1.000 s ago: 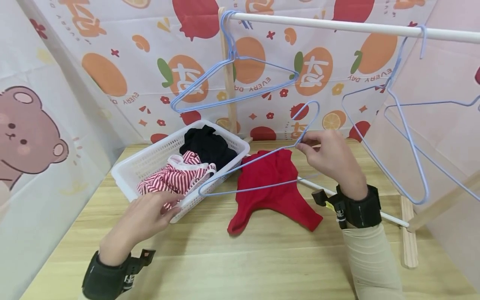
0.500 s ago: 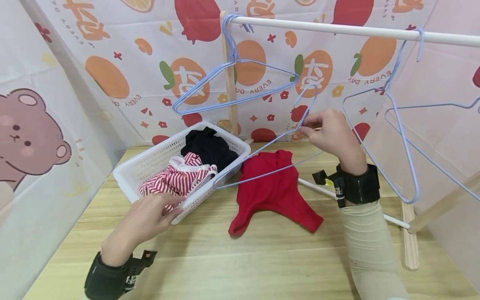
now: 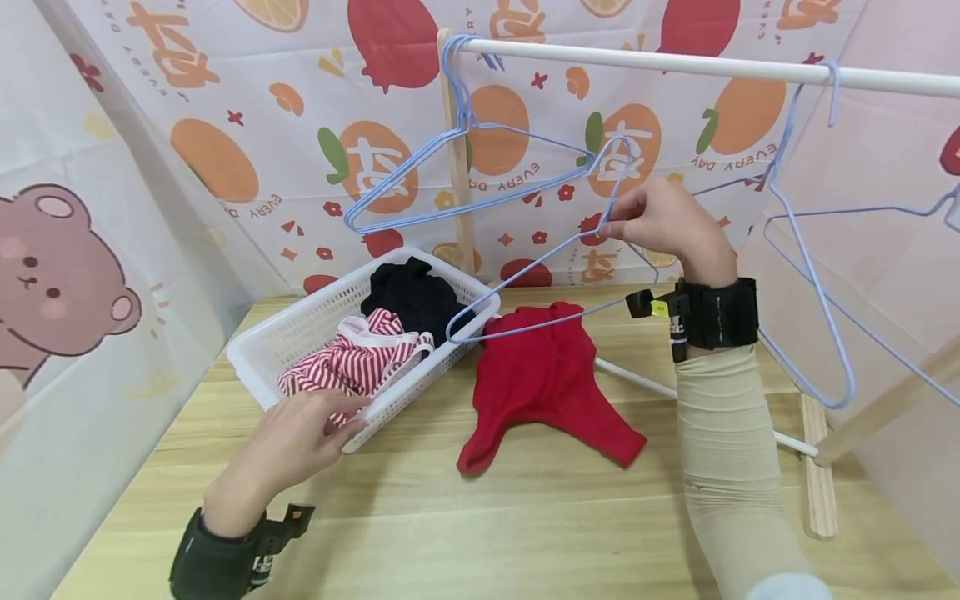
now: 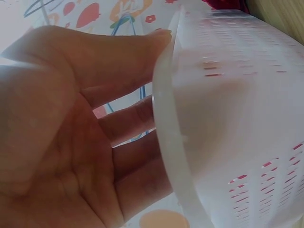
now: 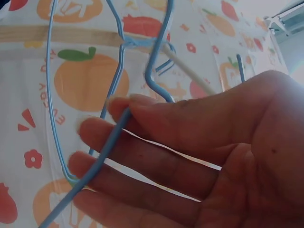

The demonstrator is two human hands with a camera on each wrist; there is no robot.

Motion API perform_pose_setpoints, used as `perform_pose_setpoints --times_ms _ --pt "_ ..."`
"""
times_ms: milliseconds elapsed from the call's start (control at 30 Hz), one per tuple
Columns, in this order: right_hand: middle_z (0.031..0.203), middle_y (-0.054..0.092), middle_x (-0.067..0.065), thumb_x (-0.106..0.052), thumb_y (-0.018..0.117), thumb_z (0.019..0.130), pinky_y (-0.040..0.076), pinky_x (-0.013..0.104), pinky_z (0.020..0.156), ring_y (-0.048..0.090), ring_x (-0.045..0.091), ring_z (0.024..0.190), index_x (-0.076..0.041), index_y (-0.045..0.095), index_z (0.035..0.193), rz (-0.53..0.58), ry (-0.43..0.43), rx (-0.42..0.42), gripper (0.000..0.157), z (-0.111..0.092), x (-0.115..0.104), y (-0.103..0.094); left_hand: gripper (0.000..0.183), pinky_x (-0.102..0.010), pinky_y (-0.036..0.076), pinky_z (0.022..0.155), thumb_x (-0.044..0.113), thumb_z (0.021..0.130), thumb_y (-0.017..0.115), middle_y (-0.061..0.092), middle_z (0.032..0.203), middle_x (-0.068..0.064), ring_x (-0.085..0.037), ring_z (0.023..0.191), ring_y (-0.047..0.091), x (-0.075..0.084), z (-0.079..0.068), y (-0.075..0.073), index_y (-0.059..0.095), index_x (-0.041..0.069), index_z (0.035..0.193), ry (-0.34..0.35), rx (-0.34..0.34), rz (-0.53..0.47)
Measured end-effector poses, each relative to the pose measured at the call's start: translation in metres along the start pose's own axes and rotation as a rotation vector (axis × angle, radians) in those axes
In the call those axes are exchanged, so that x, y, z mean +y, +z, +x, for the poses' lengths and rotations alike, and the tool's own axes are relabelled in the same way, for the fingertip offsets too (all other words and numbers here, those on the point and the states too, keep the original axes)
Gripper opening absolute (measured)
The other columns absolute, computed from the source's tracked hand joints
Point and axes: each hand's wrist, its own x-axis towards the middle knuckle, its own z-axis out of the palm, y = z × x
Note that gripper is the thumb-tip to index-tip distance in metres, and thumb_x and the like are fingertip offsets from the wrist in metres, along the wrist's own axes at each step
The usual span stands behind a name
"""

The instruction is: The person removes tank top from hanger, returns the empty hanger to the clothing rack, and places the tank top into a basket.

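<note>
My right hand (image 3: 667, 221) pinches a blue wire clothes hanger by its neck between thumb and fingertips, its hook pointing up. In the right wrist view, the hanger's wire (image 5: 97, 165) crosses in front of the fingers. The lower bar passes over a red sleeveless garment (image 3: 525, 375) that lies on the table. My left hand (image 3: 303, 433) grips the near corner of a white plastic basket (image 3: 315, 310). Seen from the left wrist, the thumb is at the outside of the rim (image 4: 166, 114) and the fingers go behind it. The basket holds a red-and-white striped garment (image 3: 337, 362) and black cloth (image 3: 416, 292).
Above runs a white rail (image 3: 637, 58) on a wooden post (image 3: 459, 175). Several blue hangers (image 3: 405, 160) hang together at its left end, others (image 3: 798, 217) at the right. A white lower bar (image 3: 645, 379) and wooden foot (image 3: 817, 467) stand on the table.
My right hand has lifted the hanger up and away toward the rail, its hook now overlapping the hung hangers' right end. My left hand stays at the basket's corner.
</note>
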Motion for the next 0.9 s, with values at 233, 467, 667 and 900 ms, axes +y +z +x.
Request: perform_pose_setpoints --times_ms 233,467,667,900 --pt "0.102 0.071 0.014 -0.014 0.070 0.095 0.046 0.039 0.082 0.055 0.028 0.098 0.003 0.077 0.112 0.027 0.083 -0.059 0.025 0.018 0.003 -0.013 0.020 -0.023 0.037 0.054 0.013 0.088 0.079 0.073 0.077 0.008 0.001 0.058 0.044 0.000 -0.001 0.000 0.081 0.012 0.108 0.022 0.014 0.000" --pt "0.098 0.070 -0.002 -0.019 0.072 0.096 0.054 0.039 0.093 0.067 0.021 0.094 0.000 0.074 0.123 0.082 0.166 -0.035 0.033 0.031 0.007 -0.030 0.021 -0.023 0.037 0.053 0.014 0.088 0.080 0.076 0.082 0.004 0.000 0.058 0.045 0.001 0.003 0.003 0.081 0.011 0.109 0.012 0.005 -0.004" --pt "0.096 0.069 -0.008 -0.022 0.071 0.097 0.053 0.039 0.098 0.067 0.013 0.089 -0.001 0.072 0.127 0.094 0.200 -0.029 0.036 0.037 0.001 -0.045 0.022 -0.022 0.038 0.053 0.014 0.088 0.080 0.072 0.075 0.008 0.002 0.057 0.046 0.001 0.007 0.001 0.081 0.011 0.110 0.017 -0.004 0.007" --pt "0.083 0.071 -0.011 -0.020 0.071 0.097 0.054 0.024 0.082 0.066 0.005 0.075 0.002 0.072 0.125 0.059 0.201 -0.023 0.035 0.046 -0.008 -0.057 0.021 -0.024 0.038 0.054 0.015 0.087 0.081 0.074 0.078 0.009 0.002 0.058 0.046 0.000 0.002 0.001 0.081 0.013 0.108 0.007 0.006 0.026"
